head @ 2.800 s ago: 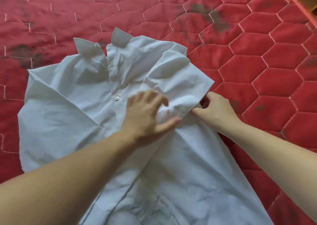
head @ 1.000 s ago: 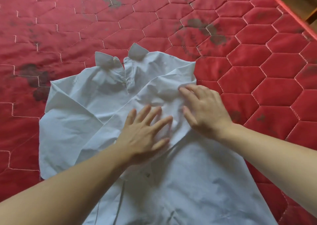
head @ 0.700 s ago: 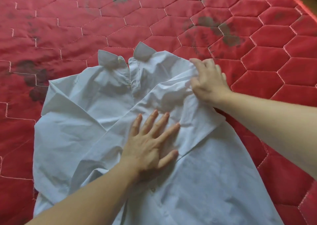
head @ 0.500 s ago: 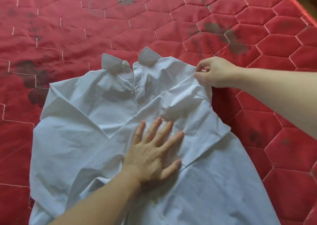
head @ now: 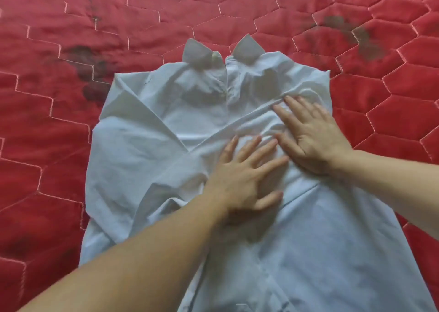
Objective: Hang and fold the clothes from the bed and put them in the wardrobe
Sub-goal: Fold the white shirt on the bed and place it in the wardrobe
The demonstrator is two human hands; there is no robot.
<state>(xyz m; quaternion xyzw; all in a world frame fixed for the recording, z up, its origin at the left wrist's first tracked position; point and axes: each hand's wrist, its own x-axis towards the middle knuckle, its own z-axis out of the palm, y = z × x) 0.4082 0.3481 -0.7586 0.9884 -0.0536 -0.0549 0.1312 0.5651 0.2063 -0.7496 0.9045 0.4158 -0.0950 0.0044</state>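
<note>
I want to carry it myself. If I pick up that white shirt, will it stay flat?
Probably not. The white shirt looks thin and wrinkled, so it would likely droop. Its folded sleeve lies flat only under both hands, so it may flop open.

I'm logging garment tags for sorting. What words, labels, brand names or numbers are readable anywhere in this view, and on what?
None can be read.
White shirt: no print or logo shows; a small pale tab at the collar is too blurred to read.
Red quilted bedcover: only stitching and dark stains, no text.
</note>
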